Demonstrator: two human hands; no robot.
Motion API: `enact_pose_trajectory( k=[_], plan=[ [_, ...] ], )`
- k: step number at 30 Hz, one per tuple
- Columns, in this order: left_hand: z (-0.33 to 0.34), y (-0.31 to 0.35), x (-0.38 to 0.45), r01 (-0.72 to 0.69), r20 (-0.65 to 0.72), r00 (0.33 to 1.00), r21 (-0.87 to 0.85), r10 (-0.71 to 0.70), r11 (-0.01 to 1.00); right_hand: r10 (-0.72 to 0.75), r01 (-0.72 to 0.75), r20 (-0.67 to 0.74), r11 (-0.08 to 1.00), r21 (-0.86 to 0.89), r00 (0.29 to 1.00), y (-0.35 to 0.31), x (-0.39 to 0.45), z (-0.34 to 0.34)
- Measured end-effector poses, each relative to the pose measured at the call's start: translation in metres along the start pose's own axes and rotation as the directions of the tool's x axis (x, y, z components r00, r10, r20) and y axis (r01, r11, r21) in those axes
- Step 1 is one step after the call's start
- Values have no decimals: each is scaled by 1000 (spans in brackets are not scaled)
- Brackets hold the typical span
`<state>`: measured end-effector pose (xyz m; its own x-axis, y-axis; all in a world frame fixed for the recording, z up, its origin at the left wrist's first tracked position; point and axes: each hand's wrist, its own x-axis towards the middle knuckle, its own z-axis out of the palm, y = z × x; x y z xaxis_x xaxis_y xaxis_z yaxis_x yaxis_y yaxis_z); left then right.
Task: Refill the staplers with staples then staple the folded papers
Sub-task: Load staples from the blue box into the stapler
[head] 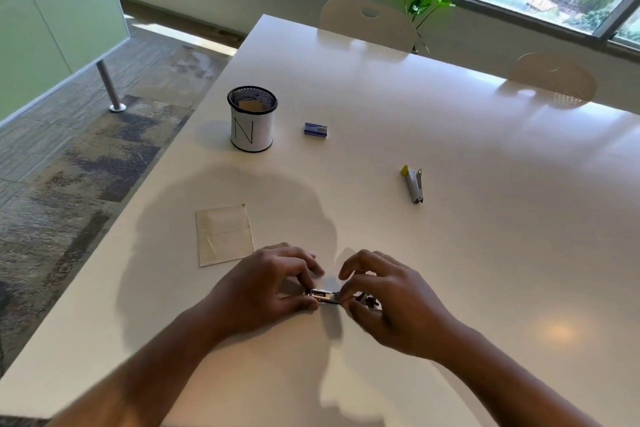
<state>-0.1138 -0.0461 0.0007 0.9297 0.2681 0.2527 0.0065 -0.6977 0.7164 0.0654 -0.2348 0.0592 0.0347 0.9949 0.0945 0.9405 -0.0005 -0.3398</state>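
left hand [266,282], right hand [388,305], fingers pinching

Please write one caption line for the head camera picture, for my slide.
Both hands, left hand and right hand, hold a metal stapler above the white table.

A small metal stapler [329,296] is pinched between the left hand [266,288] and the right hand [388,302], lying level just above the bench, its shiny channel showing. A second stapler [413,184], grey with a yellow end, lies flat well beyond the right hand. A blue staple box [316,130] sits far ahead of both hands. The folded paper [224,234], cream and creased, lies flat just beyond the left hand.
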Motion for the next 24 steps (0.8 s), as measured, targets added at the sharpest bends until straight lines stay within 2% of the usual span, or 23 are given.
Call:
enact_pose_trajectory(
  k=[9,12,17,20,24],
  plan=[
    [1,-4,0,-11,7,1000,10,11,1000,66,-57,-141,996,68,988,-9,-1,25],
    [1,-4,1,-14,12,1000,8,14,1000,55,-49,-220,998,31,974,-12,0,33],
    [0,-3,0,-12,12,1000,13,12,1000,-16,-30,-354,992,-126,935,-15,-4,49],
    [-1,-2,0,-13,18,1000,11,13,1000,13,-51,-428,996,-78,904,-17,-3,56],
    [-1,-4,-1,-17,18,1000,13,17,1000,4,-35,-406,997,-69,914,-19,-1,56]
  ],
)
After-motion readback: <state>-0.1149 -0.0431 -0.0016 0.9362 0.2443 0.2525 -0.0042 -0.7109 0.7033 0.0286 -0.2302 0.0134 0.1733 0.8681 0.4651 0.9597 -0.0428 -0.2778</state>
